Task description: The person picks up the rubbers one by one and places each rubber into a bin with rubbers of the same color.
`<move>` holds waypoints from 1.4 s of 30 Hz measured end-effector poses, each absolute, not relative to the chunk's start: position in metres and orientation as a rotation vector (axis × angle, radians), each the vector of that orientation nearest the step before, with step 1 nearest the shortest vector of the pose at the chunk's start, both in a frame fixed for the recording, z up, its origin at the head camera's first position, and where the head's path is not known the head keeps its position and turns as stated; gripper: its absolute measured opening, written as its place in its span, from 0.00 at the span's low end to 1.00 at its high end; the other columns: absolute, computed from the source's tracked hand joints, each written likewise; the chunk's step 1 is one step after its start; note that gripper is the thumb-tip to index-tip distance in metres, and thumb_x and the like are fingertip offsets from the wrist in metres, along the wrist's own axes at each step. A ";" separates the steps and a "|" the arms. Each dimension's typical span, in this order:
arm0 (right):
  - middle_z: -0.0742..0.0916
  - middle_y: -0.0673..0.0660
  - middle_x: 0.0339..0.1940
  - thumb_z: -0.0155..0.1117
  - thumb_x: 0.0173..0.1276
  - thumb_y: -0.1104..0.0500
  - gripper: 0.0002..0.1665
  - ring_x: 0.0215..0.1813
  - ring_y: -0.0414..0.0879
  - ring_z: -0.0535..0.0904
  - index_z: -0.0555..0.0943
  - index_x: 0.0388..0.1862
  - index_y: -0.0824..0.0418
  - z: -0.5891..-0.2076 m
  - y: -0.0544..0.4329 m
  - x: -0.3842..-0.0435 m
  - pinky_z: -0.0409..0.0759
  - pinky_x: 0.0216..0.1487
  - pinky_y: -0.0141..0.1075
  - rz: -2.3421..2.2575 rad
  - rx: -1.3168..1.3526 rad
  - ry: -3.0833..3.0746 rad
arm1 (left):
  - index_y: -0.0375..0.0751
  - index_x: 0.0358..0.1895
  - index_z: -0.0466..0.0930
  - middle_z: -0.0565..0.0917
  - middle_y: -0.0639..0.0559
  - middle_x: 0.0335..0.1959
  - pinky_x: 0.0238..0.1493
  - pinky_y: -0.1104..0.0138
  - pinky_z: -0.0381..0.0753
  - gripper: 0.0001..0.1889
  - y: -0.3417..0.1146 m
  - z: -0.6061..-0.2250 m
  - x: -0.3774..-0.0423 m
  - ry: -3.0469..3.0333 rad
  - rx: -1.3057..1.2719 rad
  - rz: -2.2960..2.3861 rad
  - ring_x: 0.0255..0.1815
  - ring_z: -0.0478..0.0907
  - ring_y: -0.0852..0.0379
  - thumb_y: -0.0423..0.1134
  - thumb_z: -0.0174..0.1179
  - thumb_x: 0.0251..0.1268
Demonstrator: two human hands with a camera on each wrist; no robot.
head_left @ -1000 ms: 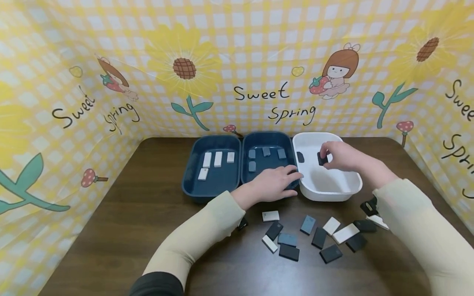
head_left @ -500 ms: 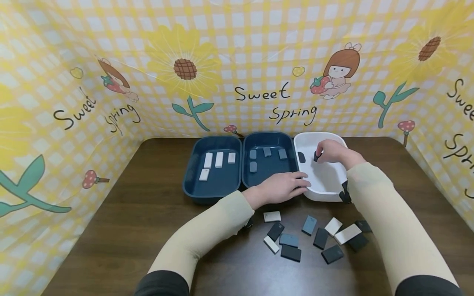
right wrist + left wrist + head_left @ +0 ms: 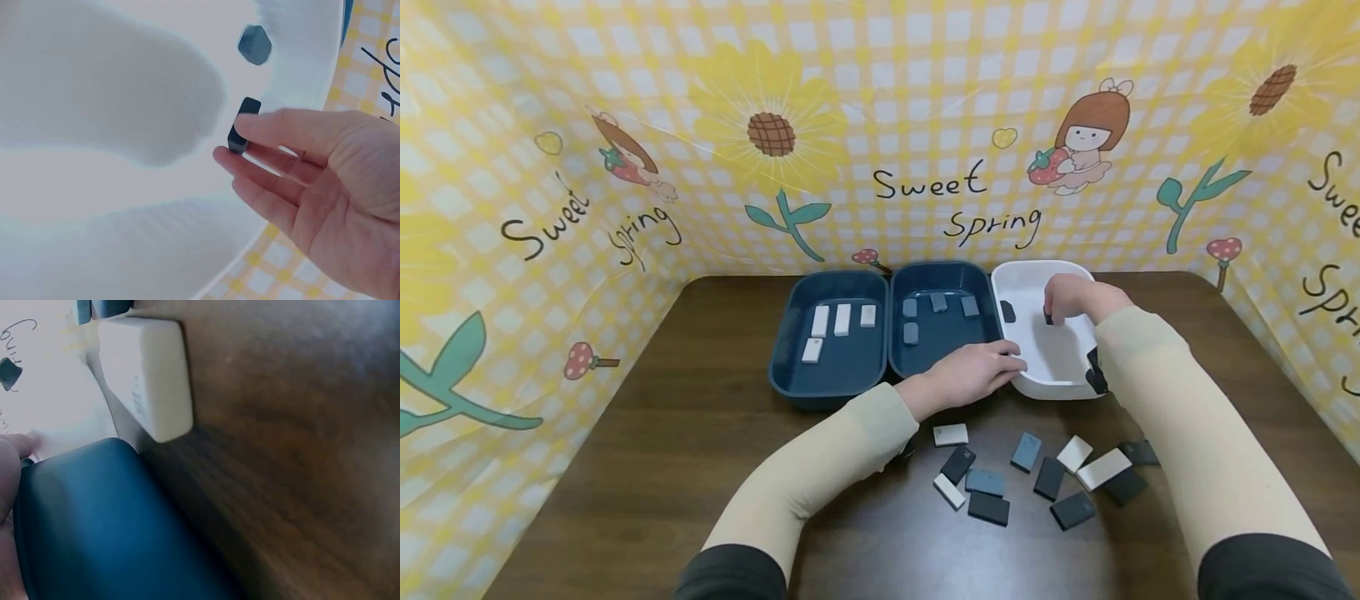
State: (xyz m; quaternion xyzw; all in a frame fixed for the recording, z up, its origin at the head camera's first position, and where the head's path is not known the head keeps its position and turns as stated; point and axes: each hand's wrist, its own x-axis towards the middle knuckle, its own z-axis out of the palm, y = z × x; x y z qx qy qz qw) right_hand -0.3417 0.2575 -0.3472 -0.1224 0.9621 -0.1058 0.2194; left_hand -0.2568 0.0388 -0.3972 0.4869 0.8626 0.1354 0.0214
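"Black block (image 3: 250, 107): state of grip?"

"Pinched between thumb and fingers of the right hand (image 3: 1071, 297), no slack visible. Location: inside the white tray (image 3: 1052, 390). Contact with the tray floor: cannot tell."

"Changes against one second ago?"

"The block showed its broad face then; now a narrow edge. The hand reaches farther over the tray, and the right sleeve (image 3: 1150, 358) has shifted left."

"Left hand (image 3: 973, 373)?"

"Fingers extended, holding nothing, tips at the white tray's near left rim. They were spread wider earlier."

"Remainder?"

"Unchanged: second black block (image 3: 1007, 312) at the white tray's left side; four grey-blue blocks (image 3: 911, 333) in the middle navy tray (image 3: 951, 327); four white blocks (image 3: 843, 320) in the left navy tray (image 3: 850, 371)."
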 end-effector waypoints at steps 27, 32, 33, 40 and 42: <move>0.84 0.62 0.38 0.67 0.56 0.74 0.09 0.42 0.58 0.75 0.83 0.37 0.68 -0.377 0.254 -0.356 0.72 0.51 0.55 -0.385 -0.264 2.730 | 0.47 0.60 0.80 0.76 0.51 0.58 0.55 0.76 0.70 0.15 0.039 -0.403 -0.251 2.676 1.603 0.384 0.49 0.75 0.62 0.40 0.52 0.75; 0.85 0.64 0.40 0.68 0.56 0.72 0.11 0.45 0.60 0.76 0.84 0.39 0.70 -0.372 0.255 -0.355 0.71 0.54 0.57 -0.395 -0.283 2.736 | 0.47 0.60 0.80 0.76 0.51 0.59 0.56 0.76 0.70 0.15 0.039 -0.401 -0.252 2.688 1.589 0.369 0.50 0.75 0.62 0.40 0.52 0.76; 0.85 0.64 0.40 0.68 0.56 0.72 0.10 0.46 0.60 0.76 0.84 0.39 0.70 -0.370 0.256 -0.355 0.71 0.54 0.57 -0.389 -0.295 2.735 | 0.47 0.60 0.80 0.76 0.51 0.59 0.56 0.76 0.70 0.15 0.039 -0.401 -0.253 2.687 1.584 0.371 0.50 0.75 0.62 0.40 0.51 0.76; 0.84 0.64 0.39 0.68 0.61 0.67 0.06 0.45 0.59 0.76 0.83 0.36 0.69 -0.361 0.267 -0.355 0.72 0.53 0.55 -0.396 -0.234 2.741 | 0.46 0.59 0.80 0.76 0.50 0.58 0.55 0.77 0.70 0.15 0.038 -0.402 -0.256 2.681 1.627 0.391 0.50 0.75 0.62 0.39 0.52 0.75; 0.84 0.65 0.40 0.67 0.62 0.67 0.05 0.45 0.60 0.75 0.82 0.36 0.69 -0.360 0.271 -0.353 0.72 0.51 0.56 -0.414 -0.203 2.744 | 0.45 0.59 0.80 0.76 0.50 0.58 0.55 0.76 0.70 0.15 0.038 -0.403 -0.256 2.679 1.630 0.400 0.50 0.75 0.61 0.38 0.52 0.75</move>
